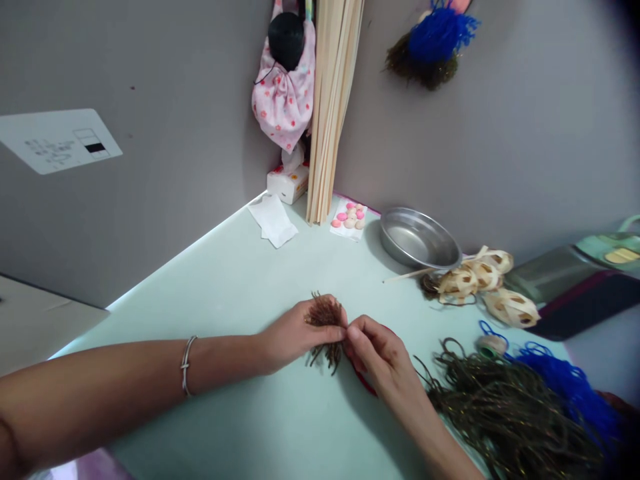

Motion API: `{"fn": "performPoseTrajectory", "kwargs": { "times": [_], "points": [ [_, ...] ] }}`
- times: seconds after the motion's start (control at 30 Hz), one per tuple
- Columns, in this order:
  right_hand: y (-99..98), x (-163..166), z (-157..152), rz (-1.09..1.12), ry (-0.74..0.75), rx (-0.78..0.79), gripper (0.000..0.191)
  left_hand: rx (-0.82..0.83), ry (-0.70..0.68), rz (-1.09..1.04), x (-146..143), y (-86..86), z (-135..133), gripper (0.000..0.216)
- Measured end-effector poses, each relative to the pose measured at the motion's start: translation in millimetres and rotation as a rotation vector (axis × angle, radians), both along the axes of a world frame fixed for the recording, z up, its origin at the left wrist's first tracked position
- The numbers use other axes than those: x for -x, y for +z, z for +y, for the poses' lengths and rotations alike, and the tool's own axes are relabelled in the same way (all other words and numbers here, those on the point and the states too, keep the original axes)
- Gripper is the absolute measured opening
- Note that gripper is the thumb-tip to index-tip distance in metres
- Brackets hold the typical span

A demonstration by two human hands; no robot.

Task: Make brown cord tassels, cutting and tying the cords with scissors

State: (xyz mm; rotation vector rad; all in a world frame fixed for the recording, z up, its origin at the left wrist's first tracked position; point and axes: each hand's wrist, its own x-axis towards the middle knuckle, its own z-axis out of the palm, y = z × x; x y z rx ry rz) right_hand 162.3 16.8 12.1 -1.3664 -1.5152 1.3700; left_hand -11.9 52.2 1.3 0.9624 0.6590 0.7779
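My left hand (293, 337) is closed around a small bundle of brown yarn strands (326, 312) that sticks up and down out of its grip, just above the pale green table (240, 280). My right hand (376, 353) pinches the same bundle at its middle, fingertips touching the left hand's. A red object (367, 387) shows partly under my right hand; I cannot make out what it is. A silver bangle sits on my left wrist.
A heap of olive-brown yarn (505, 407) and blue yarn (570, 387) lies at the right. Woven straw balls (480, 277), a metal bowl (417, 237), a card of pink and beige beads (349, 219), a tissue (273, 220) and upright wooden strips (330, 100) stand behind.
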Motion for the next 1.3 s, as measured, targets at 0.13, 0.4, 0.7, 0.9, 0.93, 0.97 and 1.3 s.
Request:
{"fn": "performPoseTrajectory", "kwargs": {
  "times": [0.13,0.4,0.7,0.9,0.93,0.97,1.3],
  "points": [
    [1.5,3,0,0.050,-0.106,-0.001,0.036,-0.004,-0.012,0.005,0,-0.1,-2,0.026],
    [8.3,8,0,0.095,-0.219,-0.019,0.023,0.054,-0.006,0.025,0,-2.2,0,0.026],
    [-2.2,7,-2,0.164,-0.169,0.051,0.024,0.026,-0.020,0.069,-1,-0.6,1,0.012],
    [4.2,8,-1,0.146,-0.193,0.096,0.026,0.117,0.026,-0.036,0,0.9,2,0.010],
    [4.6,8,-1,0.137,-0.199,0.099,0.026,0.119,0.021,-0.042,0,0.5,2,0.012],
    [4.7,8,-1,0.132,-0.205,0.098,0.026,0.117,0.012,-0.043,0,-0.2,2,0.014],
    [2.9,10,-1,0.169,-0.208,0.102,0.021,0.191,-0.025,-0.138,1,-1.6,4,0.019]
  ]
}}
